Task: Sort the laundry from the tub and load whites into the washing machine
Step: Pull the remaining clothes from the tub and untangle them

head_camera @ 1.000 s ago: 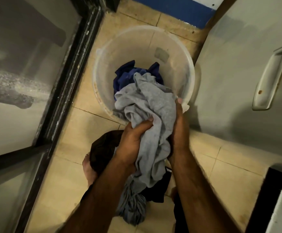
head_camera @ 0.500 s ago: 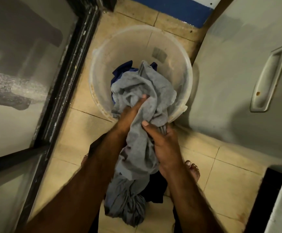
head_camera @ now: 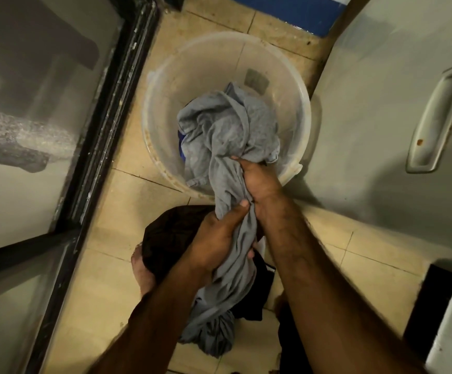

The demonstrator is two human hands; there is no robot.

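Grey cloth (head_camera: 227,136) is clamped in both fists, right hand (head_camera: 257,179) at the translucent tub (head_camera: 165,85) rim and left hand (head_camera: 219,238) lower, apparently so its length can be drawn out hand over hand for sorting.

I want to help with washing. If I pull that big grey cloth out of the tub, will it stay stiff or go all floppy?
Probably floppy: the grey cloth bunches into folds and droops below the left hand and right hand. It looks long, trailing from the tub toward the floor, so it may drag.
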